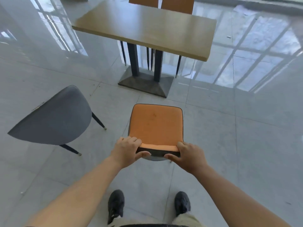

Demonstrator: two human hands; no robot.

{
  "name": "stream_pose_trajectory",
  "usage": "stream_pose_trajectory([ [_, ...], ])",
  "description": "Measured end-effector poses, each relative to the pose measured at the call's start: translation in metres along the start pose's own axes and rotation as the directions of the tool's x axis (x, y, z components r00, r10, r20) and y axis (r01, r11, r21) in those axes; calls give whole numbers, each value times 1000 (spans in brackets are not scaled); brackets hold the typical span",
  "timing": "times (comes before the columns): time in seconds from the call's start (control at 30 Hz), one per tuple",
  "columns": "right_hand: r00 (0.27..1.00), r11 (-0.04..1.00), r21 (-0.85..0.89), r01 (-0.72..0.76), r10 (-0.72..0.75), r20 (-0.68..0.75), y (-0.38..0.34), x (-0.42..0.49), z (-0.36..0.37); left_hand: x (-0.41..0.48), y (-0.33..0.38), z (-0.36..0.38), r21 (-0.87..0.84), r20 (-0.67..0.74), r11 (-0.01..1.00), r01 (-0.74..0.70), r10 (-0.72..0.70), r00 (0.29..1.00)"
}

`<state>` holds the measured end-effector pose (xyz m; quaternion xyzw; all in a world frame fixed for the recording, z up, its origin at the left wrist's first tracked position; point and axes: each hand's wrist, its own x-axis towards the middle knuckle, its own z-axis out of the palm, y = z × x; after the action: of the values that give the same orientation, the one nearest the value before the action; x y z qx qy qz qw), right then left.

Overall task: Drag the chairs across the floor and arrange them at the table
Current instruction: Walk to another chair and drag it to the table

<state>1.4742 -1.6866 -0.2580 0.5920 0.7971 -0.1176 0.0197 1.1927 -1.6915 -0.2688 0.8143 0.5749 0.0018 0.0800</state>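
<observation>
Both hands, left hand (127, 149) and right hand (188, 155), clamp orange padded chair (156, 125) backrest top, steering toward rectangular wooden pedestal table (147, 28); grey chair (54, 118) beside, unplaced.

Two orange chairs (160, 4) behind the table (147, 28) are getting cut off by the top edge; the tabletop is hiding their seats, only backrests and thin legs showing. Near orange chair (156, 125): seat is covering its legs, backrest top is partly sitting under the left hand (127, 149) and right hand (188, 155). Grey chair (54, 118): only two legs showing. Both forearms and the trousers are running out of the bottom edge. Small floor specks near the table are too small to tell.
</observation>
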Motion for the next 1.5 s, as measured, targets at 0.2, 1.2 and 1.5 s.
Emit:
stream_pose_trajectory([
  [0.2,987,986,51,-160,160,15,-79,-8,10,-15,-68,-7,3,11,992,-127,127,992],
  [1.2,925,878,295,-377,338,175,-128,-29,25,-62,-82,-18,-192,270,969,153,-98,958],
  [1.5,932,870,335,-361,347,102,-123,-14,30,-42,-91,-17,-175,212,977,120,-82,974],
])
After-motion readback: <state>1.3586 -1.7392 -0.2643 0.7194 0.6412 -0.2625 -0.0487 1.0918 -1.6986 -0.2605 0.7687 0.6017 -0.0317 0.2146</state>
